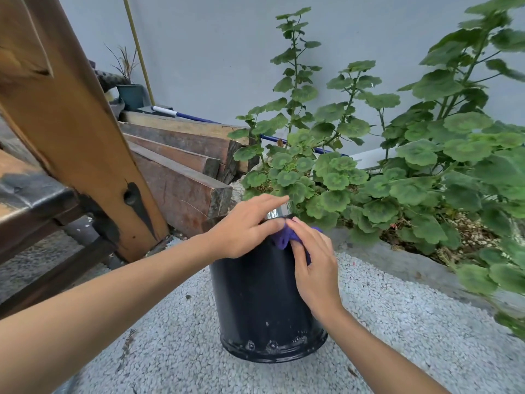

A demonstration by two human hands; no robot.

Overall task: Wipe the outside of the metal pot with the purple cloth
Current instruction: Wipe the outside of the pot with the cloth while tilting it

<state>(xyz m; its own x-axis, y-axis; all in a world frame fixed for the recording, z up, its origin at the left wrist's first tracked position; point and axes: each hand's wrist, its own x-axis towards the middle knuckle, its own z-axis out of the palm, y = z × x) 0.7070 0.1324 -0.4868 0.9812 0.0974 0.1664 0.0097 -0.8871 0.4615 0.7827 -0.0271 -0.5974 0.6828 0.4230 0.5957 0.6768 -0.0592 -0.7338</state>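
A tall dark metal pot (264,302) stands on pale gravel in the middle of the view, its shiny rim just visible at the top. My left hand (244,226) lies on the pot's top edge with fingers stretched out straight. My right hand (315,260) presses a bunched purple cloth (284,240) against the upper outside wall of the pot, fingers laid over the cloth. Most of the cloth is hidden under that hand.
Leafy green plants (397,172) crowd the bed right behind and to the right of the pot. Stacked wooden beams (184,166) lie at the left rear, with a slanted wooden frame (79,132) at the far left. Gravel ground (397,331) spreads around the pot.
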